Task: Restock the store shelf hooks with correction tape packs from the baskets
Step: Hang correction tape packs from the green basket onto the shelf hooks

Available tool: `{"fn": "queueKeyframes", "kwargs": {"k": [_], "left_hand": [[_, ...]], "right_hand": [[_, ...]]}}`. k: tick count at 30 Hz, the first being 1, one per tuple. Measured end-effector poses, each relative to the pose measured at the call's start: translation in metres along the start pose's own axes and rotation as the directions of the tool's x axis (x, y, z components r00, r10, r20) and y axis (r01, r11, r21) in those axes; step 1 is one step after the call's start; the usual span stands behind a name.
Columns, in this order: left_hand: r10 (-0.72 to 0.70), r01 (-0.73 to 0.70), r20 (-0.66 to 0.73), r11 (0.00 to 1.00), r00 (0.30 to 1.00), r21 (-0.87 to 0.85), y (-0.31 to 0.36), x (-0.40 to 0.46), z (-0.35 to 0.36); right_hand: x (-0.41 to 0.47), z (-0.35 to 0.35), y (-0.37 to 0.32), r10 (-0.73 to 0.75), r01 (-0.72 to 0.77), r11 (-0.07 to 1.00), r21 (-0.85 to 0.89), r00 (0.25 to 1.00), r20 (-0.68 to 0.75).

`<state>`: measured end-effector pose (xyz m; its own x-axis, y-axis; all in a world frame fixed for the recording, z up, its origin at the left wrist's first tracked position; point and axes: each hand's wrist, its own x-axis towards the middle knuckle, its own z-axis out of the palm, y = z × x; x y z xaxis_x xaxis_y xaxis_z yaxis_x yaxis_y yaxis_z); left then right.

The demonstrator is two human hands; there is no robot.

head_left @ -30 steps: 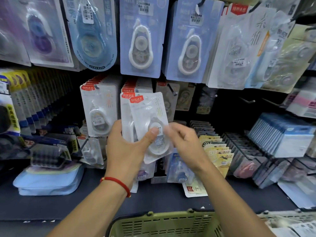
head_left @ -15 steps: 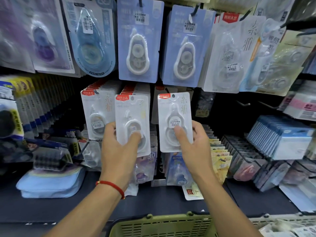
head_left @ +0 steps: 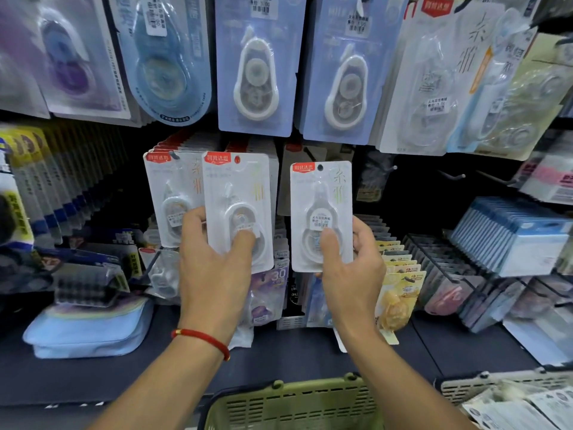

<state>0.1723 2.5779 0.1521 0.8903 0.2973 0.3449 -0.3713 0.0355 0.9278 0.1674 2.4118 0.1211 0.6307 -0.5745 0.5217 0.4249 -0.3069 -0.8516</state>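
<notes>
My left hand (head_left: 214,274) grips a white correction tape pack (head_left: 237,193) with a red label, thumb pressed on its blister, held upright in front of a hanging row of the same packs (head_left: 167,193). My right hand (head_left: 350,271) holds a second, matching pack (head_left: 321,200) upright to the right of it, thumb on the blister below the price sticker. Behind that pack a hook (head_left: 310,155) carries only a few packs. A green basket (head_left: 291,405) sits below my forearms, and a beige basket (head_left: 471,386) with more packs is at the lower right.
Large blue correction tape packs (head_left: 255,66) hang on the upper row. Bare hooks (head_left: 455,175) stick out at the right against the dark back panel. Yellow packs (head_left: 400,274), a blue boxed stack (head_left: 511,237) and a light blue pouch (head_left: 90,330) line the shelf.
One pack held by both hands became two, one in each hand. Both hands have risen and spread apart, bringing the packs up level with the lower hooks.
</notes>
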Motion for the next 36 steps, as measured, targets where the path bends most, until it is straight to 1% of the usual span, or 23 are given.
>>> {"fn": "queueKeyframes", "kwargs": {"k": [6,8,13,17,22,24,26,29,33,36], "left_hand": [[-0.001,0.001,0.006,1.000,1.000,-0.015,0.002,0.000,-0.004],[-0.004,0.004,0.008,1.000,1.000,-0.018,0.002,0.001,-0.005],[-0.001,0.001,0.002,1.000,1.000,-0.026,0.004,0.001,-0.007],[0.003,-0.003,-0.003,0.999,1.000,-0.039,0.005,0.002,-0.008],[0.001,-0.002,-0.006,0.999,1.000,-0.045,0.005,0.002,-0.011],[0.000,0.000,-0.007,0.999,1.000,-0.048,0.006,0.003,-0.012],[0.003,-0.003,-0.005,0.999,1.000,-0.047,0.006,0.004,-0.012],[0.008,-0.008,0.004,0.999,1.000,-0.033,0.002,0.003,-0.011],[0.006,-0.006,0.001,1.000,1.000,-0.004,-0.004,0.001,-0.004],[0.010,-0.010,0.019,1.000,1.000,0.014,-0.006,-0.001,0.002]], "right_hand": [[-0.001,0.000,0.000,-0.007,0.008,1.000,0.009,0.997,-0.072],[0.004,-0.001,-0.001,0.017,-0.016,1.000,0.004,0.998,-0.060],[0.012,-0.003,-0.007,0.004,-0.005,1.000,-0.016,0.999,-0.035],[0.011,-0.002,-0.005,0.043,-0.043,0.999,-0.006,0.999,-0.020],[0.008,0.000,-0.006,0.020,-0.020,1.000,0.013,0.999,-0.025],[0.012,0.003,-0.001,0.029,-0.029,0.999,0.017,1.000,-0.002],[0.022,0.013,0.010,0.051,-0.050,0.999,-0.020,0.997,0.061],[0.050,0.042,0.033,0.121,-0.101,0.980,-0.170,0.986,0.115],[0.088,0.084,0.058,0.221,-0.198,0.948,-0.248,0.973,0.070],[0.096,0.091,0.069,0.207,-0.176,0.921,-0.346,0.977,0.054]]}}
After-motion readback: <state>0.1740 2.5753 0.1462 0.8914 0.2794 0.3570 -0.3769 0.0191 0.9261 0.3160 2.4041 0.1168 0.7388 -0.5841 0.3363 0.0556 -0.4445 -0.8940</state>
